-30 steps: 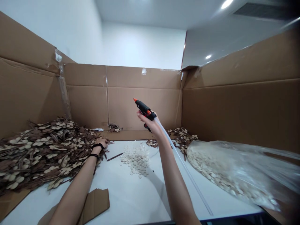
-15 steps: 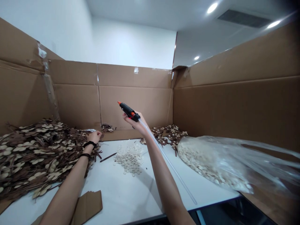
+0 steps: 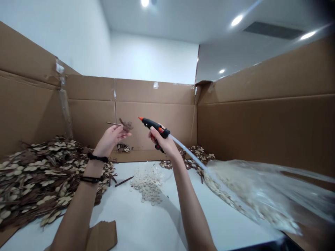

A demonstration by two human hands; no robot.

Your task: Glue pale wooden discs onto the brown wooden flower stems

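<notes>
My left hand (image 3: 111,137) is raised above the far left of the table, its fingers pinching a brown flower-shaped piece with a thin stem (image 3: 127,126). Opposite it, my right hand (image 3: 163,139) is wrapped around a black and orange glue gun (image 3: 154,126). The gun's orange tip points left toward the brown flower, a small gap apart from it. A long clear glue stick (image 3: 188,151) runs out of the gun's back end. Below both hands, a heap of small pale discs (image 3: 149,184) lies on the white table (image 3: 136,223).
A big pile of brown and cream flower pieces (image 3: 44,177) covers the left side. More flowers (image 3: 196,155) lie at the back right, beside a clear plastic bag of discs (image 3: 243,188). Cardboard walls (image 3: 157,115) enclose the table. A cardboard scrap (image 3: 103,235) lies in front.
My left hand has risen from the flower pile and now holds a brown flower. The glue gun has shifted slightly right and down, and its glue stick has swung to the right.
</notes>
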